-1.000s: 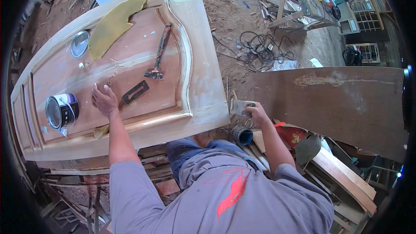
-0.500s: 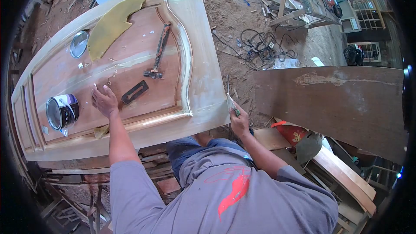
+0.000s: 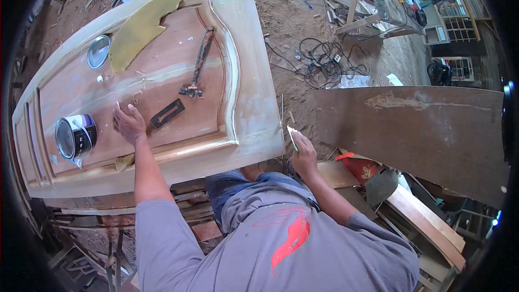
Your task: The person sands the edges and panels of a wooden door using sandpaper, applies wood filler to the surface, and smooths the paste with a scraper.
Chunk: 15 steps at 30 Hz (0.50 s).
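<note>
An open paint can (image 3: pixel 75 136) stands near the door's lower left corner, its lid (image 3: pixel 99 52) lying farther up the panel. A yellow foam sheet (image 3: pixel 141 26) sprawls beside the lid. A hammer (image 3: pixel 199 65) rests mid-panel, with a dark flat handle plate (image 3: pixel 167 113) just below it. Tangled cables (image 3: pixel 327 60) lie on the sawdust floor (image 3: pixel 286 16).

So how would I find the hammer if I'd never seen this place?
Look at the big wooden door lying flat. On its reddish middle panel, past the left hand, lies the hammer. It is the long thin tool with a dark head, unlike the flat black plate beside it.
</note>
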Tool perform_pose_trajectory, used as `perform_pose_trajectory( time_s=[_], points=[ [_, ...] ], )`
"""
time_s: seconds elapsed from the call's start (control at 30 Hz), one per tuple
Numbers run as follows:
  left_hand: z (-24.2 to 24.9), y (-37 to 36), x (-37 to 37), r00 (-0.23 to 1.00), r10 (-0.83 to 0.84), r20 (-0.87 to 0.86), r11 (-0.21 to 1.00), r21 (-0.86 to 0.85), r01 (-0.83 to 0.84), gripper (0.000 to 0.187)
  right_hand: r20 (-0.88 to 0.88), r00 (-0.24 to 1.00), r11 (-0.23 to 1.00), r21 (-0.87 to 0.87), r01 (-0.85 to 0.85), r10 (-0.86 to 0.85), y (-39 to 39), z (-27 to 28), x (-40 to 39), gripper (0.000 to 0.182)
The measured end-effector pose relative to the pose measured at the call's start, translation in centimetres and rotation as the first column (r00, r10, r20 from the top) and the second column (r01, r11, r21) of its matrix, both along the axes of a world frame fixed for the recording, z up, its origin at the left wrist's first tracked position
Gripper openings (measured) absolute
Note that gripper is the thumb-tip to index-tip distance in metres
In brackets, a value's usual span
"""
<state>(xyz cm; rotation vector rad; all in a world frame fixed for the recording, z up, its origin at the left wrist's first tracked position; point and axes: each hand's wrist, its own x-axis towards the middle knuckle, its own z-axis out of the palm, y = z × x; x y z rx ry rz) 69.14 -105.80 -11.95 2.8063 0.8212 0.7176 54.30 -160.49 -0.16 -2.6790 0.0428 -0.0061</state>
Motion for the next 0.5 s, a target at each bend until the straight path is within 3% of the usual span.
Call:
perform_pose_trajectory(
  time_s=[0.13,0.27,0.4,0.5],
  points=[
    [0.5,-0.3,0.1,1.000,-0.001,-0.011,1.000,-0.020,0.001,0.058,0.008,0.968,0.954,-0.169,-0.247,0.252,1.3,0.1,1.5,0.053],
    [0.3,0.0,0.2,1.000,-0.004,-0.010,1.000,0.000,0.004,0.057,-0.059,0.940,0.904,-0.259,-0.341,0.337,1.1,-3.2,-0.9,0.062],
    [-0.2,0.2,0.1,1.000,-0.021,0.009,1.000,-0.009,0.021,0.055,-0.218,0.896,0.865,-0.248,-0.435,0.388,0.4,-0.6,-1.9,0.050],
    [0.0,0.1,0.0,1.000,-0.012,0.002,1.000,-0.018,0.012,0.055,-0.352,0.897,0.946,-0.082,-0.315,0.268,0.4,1.6,0.4,0.048]
  ],
)
